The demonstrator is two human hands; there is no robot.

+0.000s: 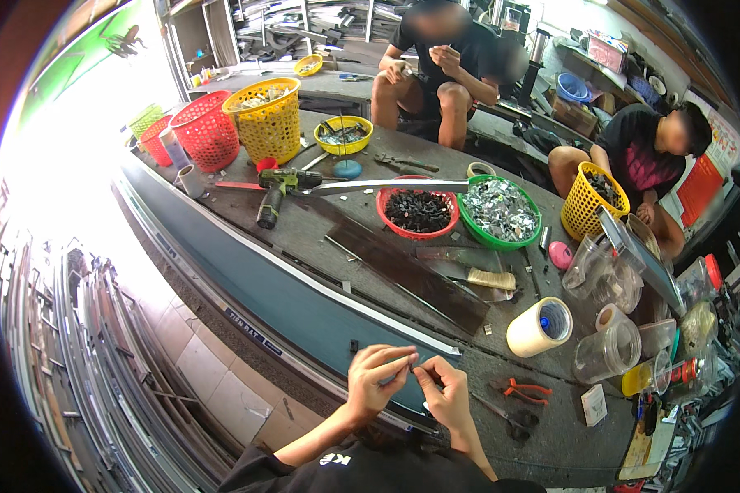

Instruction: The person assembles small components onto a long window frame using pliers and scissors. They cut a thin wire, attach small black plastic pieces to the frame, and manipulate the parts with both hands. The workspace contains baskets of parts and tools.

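My left hand [376, 380] and my right hand [442, 389] meet over the near end of a long dark green panel [304, 304] with pale metal edging. Both are closed in a pinch, fingertips almost touching. Between them is something small and dark, mostly covered by the fingers. On the panel, just left of my left hand, lies a small black piece [354, 346]. Right of my right hand are scissors [510, 421] with dark handles and pliers [524, 391] with orange handles. A thick roll of cream tape [538, 327] stands beyond them.
A red basket of black pieces [419, 211] and a green basket of shiny pieces [501, 212] sit mid-table near a cordless drill [281, 194]. Clear plastic jars [607, 352] crowd the right. Two people sit across the table. Metal profiles [99, 370] fill the floor at left.
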